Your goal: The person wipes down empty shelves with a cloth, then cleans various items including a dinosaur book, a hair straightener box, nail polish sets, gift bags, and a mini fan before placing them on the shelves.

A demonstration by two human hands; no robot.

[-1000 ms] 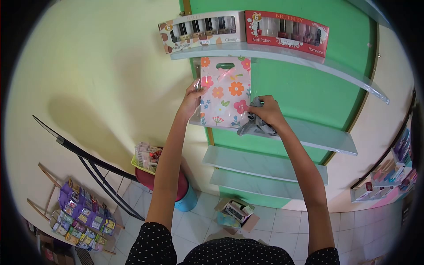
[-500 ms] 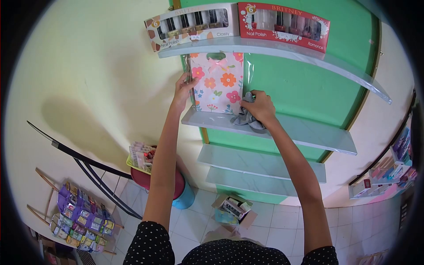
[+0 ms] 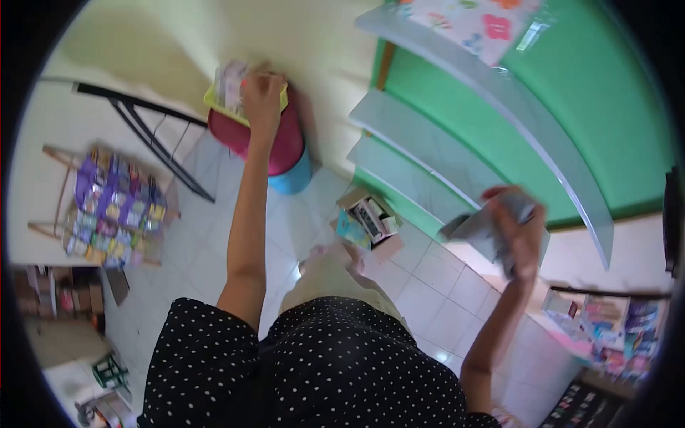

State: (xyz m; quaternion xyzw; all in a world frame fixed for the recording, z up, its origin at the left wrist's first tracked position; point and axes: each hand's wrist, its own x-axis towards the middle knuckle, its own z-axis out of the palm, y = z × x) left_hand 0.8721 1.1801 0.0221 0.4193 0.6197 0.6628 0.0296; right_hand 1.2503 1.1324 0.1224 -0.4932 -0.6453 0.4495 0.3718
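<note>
My left hand (image 3: 262, 100) is over a yellow-green basket (image 3: 227, 112) that sits on a dark red lidded bin (image 3: 285, 139). Its fingers are blurred, and whether they hold anything cannot be made out. Pale packets (image 3: 230, 82) stand in the basket beside the hand. My right hand (image 3: 524, 232) is closed around a grey cloth (image 3: 485, 230), held out in front of the lower shelves. A white bag with a flower print (image 3: 479, 28) stands on the upper shelf (image 3: 492, 89), partly cut off by the view's top edge.
Lower grey shelves (image 3: 407, 160) run along a green wall panel (image 3: 449, 103). An open cardboard box (image 3: 389, 246) with goods sits on the tiled floor near my feet. To the left are a black metal frame (image 3: 153, 135) and a rack of small packets (image 3: 118, 203).
My view has swung down and left. My left hand has left the flower-print bag and moved to the basket. My right hand has lifted the grey cloth off the shelf.
</note>
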